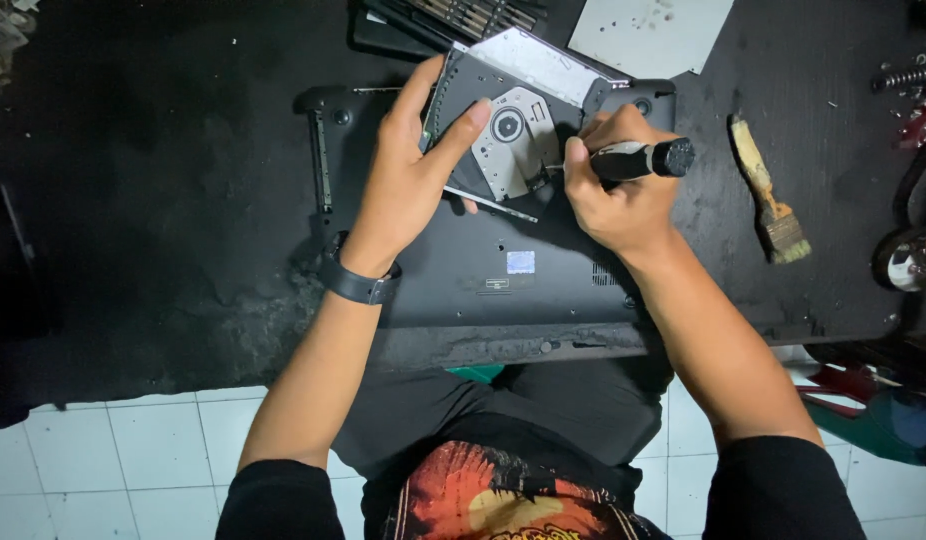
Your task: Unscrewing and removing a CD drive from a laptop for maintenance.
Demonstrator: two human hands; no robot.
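The person's left hand point(408, 185) grips an optical disc drive point(511, 125), thumb along its left edge and forefinger laid across the top toward the round spindle hub, so the drive stands tilted above a dark laptop base point(503, 265) that lies upside down on the black bench point(163, 200). A black wristband point(355, 283) circles the left wrist. The right hand point(618, 195) is closed round the black handle of a screwdriver point(638, 158), whose handle points out to the right while the shaft end goes in against the right side of the drive; the tip itself is hidden by the thumb and the drive. A thin metal strip hangs out just below the drive, between the two hands. To the right of the laptop base, well apart from it, a worn paintbrush point(773, 200) lies on the bench, and a pale flat sheet point(648, 32) rests at the top edge beyond the drive. A set of tool bits point(463, 15) lies at the top, behind the drive. White floor tiles point(113, 450) show below the bench edge.
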